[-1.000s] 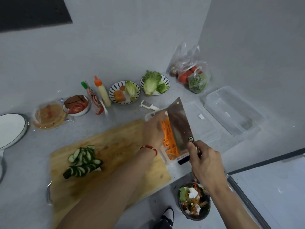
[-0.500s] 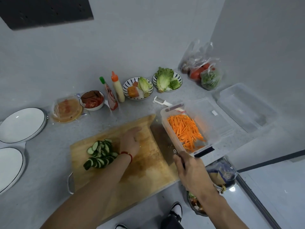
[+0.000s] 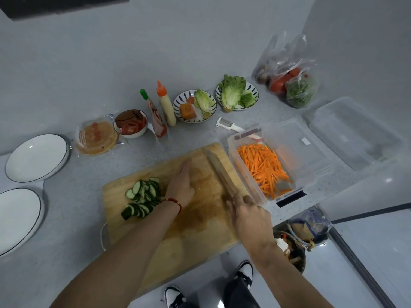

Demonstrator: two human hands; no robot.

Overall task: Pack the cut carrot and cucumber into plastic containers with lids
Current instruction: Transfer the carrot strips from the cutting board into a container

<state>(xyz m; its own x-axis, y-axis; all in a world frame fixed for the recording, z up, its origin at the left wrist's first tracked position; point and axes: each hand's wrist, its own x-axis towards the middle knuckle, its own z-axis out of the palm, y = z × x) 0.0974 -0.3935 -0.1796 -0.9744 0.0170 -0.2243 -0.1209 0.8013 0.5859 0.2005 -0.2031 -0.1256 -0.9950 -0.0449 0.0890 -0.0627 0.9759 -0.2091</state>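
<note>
Carrot strips (image 3: 265,168) fill a clear plastic container (image 3: 235,152) right of the wooden cutting board (image 3: 200,221). A pile of cucumber slices (image 3: 142,197) lies on the board's left part. My left hand (image 3: 181,185) rests flat on the board, fingers apart, just right of the cucumber. My right hand (image 3: 246,215) grips the handle of a cleaver (image 3: 222,174), whose blade lies low over the board's right side. Another clear container (image 3: 353,134) and a flat lid (image 3: 298,143) sit further right.
Two white plates (image 3: 35,157) stand at the left. Along the back are a tortilla pack (image 3: 96,137), a tomato bowl (image 3: 131,125), two sauce bottles (image 3: 164,104), lettuce bowls (image 3: 236,94), a peeler (image 3: 229,125) and bagged vegetables (image 3: 291,81). A scrap bin (image 3: 293,247) sits below the counter edge.
The cleaver has come away from the carrot container and down to the board's right side. My left hand has moved from the container to the board beside the cucumber.
</note>
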